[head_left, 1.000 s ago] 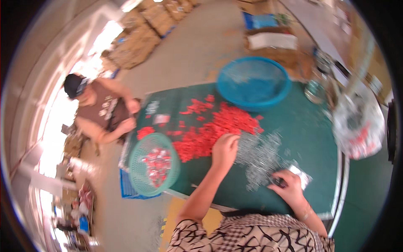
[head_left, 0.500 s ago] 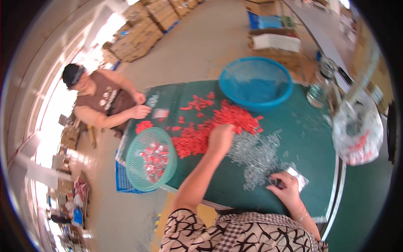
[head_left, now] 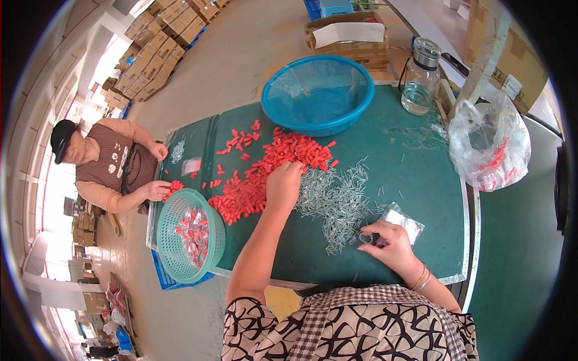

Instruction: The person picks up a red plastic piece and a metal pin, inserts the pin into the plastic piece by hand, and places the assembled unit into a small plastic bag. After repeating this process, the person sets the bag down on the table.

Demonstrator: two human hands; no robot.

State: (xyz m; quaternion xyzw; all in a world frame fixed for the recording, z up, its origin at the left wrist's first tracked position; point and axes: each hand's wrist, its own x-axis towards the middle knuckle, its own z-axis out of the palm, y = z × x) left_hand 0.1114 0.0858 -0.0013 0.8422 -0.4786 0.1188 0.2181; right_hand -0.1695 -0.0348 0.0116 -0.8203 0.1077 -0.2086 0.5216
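Head: left hand [head_left: 284,185] curled at red wall plugs [head_left: 241,195], hold unclear; right hand [head_left: 388,243] closed round dark object [head_left: 379,241]; screws [head_left: 337,207] set between, likely for reach.

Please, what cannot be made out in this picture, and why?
Head view, left hand: whether it holds anything; its own back hides this.
Head view, right hand: which small thing it holds; its fingers partly cover it.
Head view, blue crate: its inside; green basket and table hide it.
Head view, carton: most contents; a white sheet covers them.
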